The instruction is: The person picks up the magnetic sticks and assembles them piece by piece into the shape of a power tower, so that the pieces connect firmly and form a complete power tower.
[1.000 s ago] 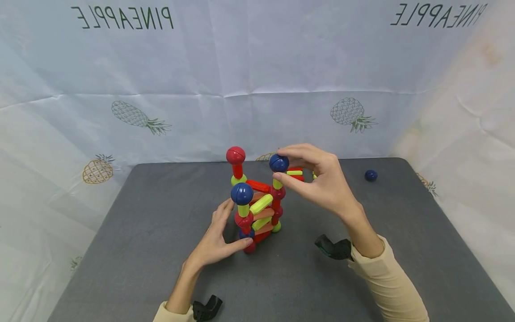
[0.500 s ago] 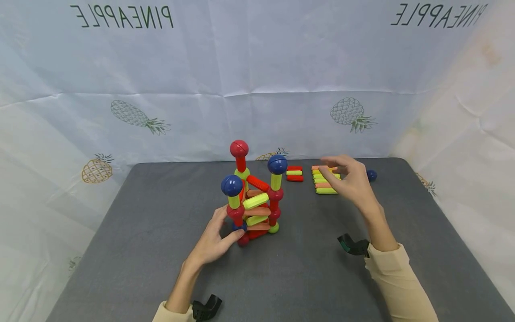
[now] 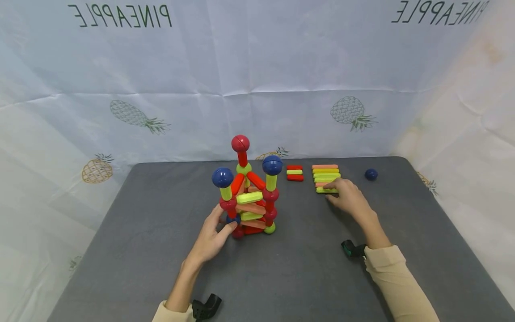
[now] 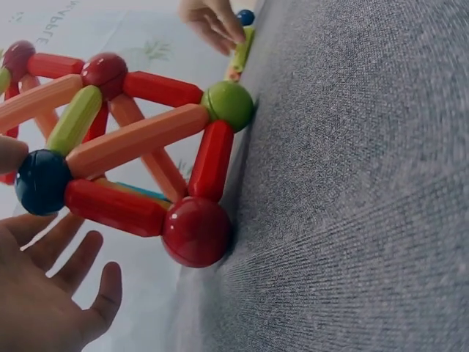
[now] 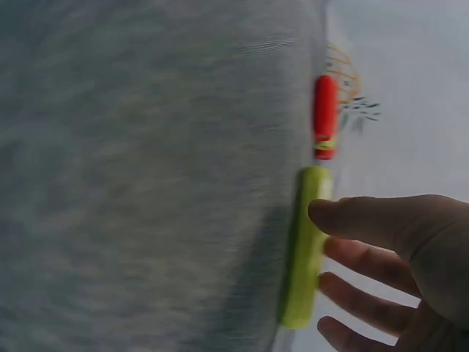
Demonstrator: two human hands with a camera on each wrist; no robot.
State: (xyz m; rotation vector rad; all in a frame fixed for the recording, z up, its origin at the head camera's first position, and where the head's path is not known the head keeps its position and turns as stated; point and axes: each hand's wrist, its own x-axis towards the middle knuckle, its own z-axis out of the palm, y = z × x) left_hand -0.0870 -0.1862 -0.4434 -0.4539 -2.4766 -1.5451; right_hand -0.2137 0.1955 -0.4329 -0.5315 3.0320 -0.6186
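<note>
A tower of magnetic building sticks and balls [image 3: 250,197], red, blue, yellow-green and orange, stands left of the table's middle. My left hand [image 3: 209,240] holds its near left corner, with thumb and index finger at a low blue ball [image 4: 42,181]; the other fingers are spread in the left wrist view. Two blue balls and a red ball [image 3: 240,143] top the tower's posts. Over on the right, my right hand [image 3: 349,197] reaches the nearest yellow-green stick [image 5: 306,249] of a row. Its thumb overlaps that stick, and the fingertips lie along the far side.
Behind the tower's right side lies a short row of red and yellow-green sticks [image 3: 294,172]. A loose blue ball [image 3: 371,174] sits right of the longer stick row [image 3: 326,172]. A white pineapple-print cloth [image 3: 257,67] hangs behind the grey table [image 3: 281,286].
My right hand has let go of the tower's right blue top ball and moved right and down to the stick row. The tower has turned and shifted slightly left with my left hand at it.
</note>
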